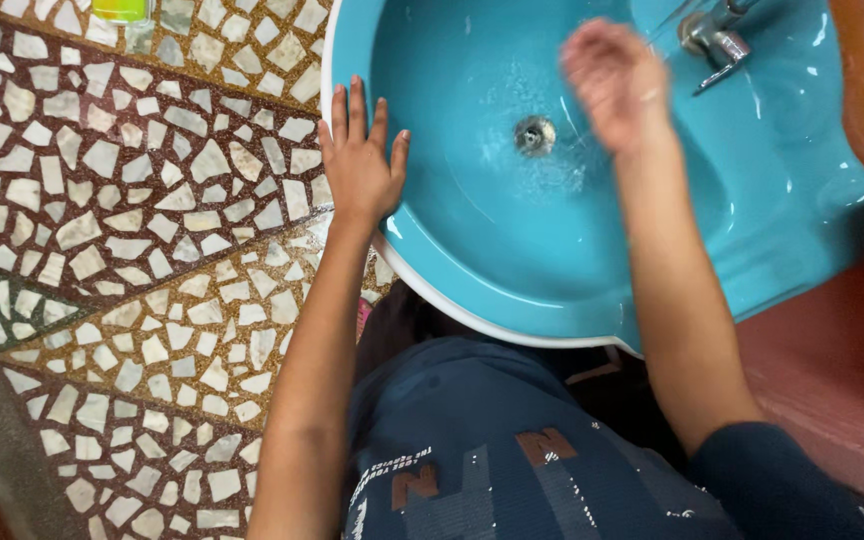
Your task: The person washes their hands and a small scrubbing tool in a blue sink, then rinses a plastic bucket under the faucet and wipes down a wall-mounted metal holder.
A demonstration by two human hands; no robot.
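The left hand (360, 160) lies flat, fingers spread, on the left rim of the turquoise basin (472, 270). The right hand (612, 80), blurred, hangs over the bowl between the drain (534, 135) and the metal tap (714, 40) at the far edge.

My left hand (360, 160) lies flat, palm down, its 5 fingers straight and slightly spread, the arm reaching up bare from the elbow. My right hand (612, 80) is raised further forward, blurred, fingers loosely curled and empty, its forearm bare and stretched long, with a dark sleeve at the upper arm.
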